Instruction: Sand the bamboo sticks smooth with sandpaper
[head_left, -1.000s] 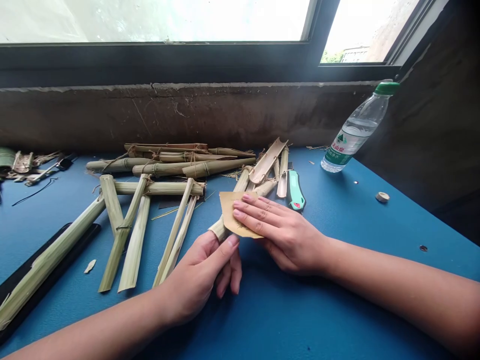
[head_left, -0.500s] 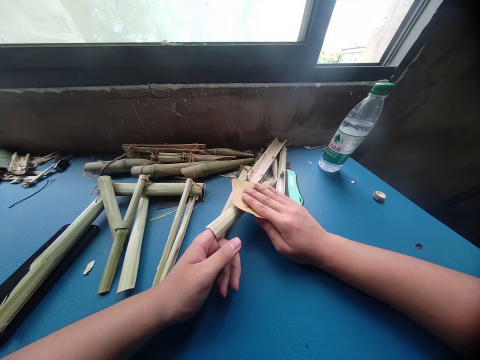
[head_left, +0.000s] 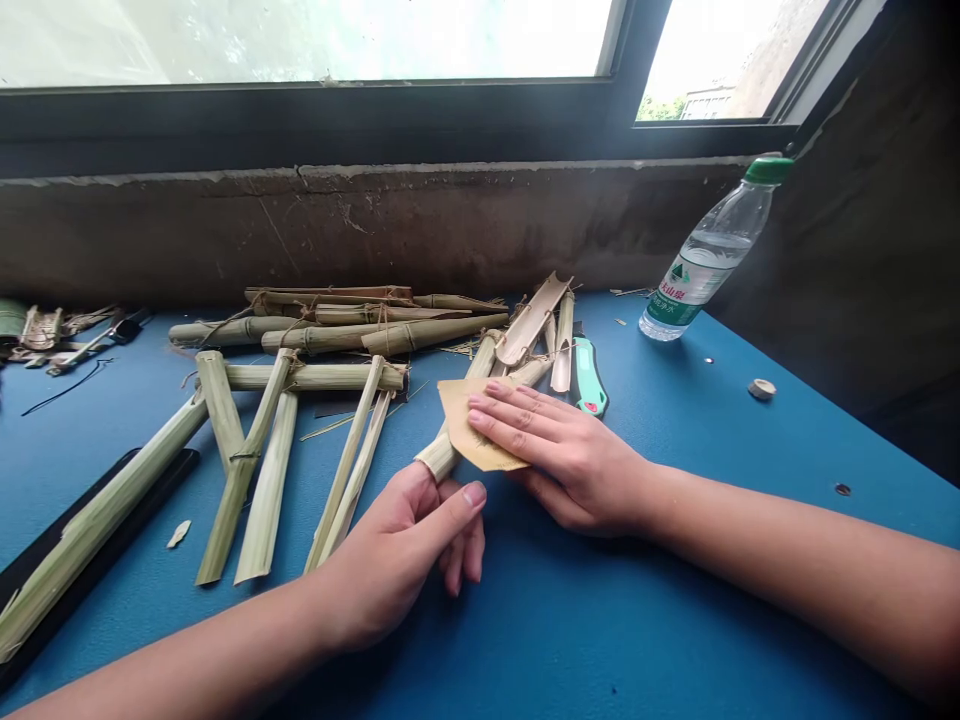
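A pale split bamboo piece (head_left: 437, 456) points away from me, its near end resting on the index finger of my left hand (head_left: 416, 535). That hand's thumb is stretched out over the top side, and the other fingers curl loosely below. With flat fingers, my right hand (head_left: 566, 450) presses a tan sheet of sandpaper (head_left: 460, 415) down on the bamboo. The sheet covers the middle of the piece. Beyond it, the far part meets a tied bamboo assembly (head_left: 487, 352) with a wide split strip (head_left: 534, 318).
A tied bamboo frame (head_left: 315, 377) lies left on the blue table (head_left: 600, 620), with bundled bamboo sticks (head_left: 337, 335) behind. A green utility knife (head_left: 590, 375) lies past my right hand. Farther right are a water bottle (head_left: 701, 260) and a small pale ring (head_left: 762, 389).
My right hand has slid the sandpaper toward me and slightly left along the bamboo, uncovering more of the knife. My left hand stays almost in place.
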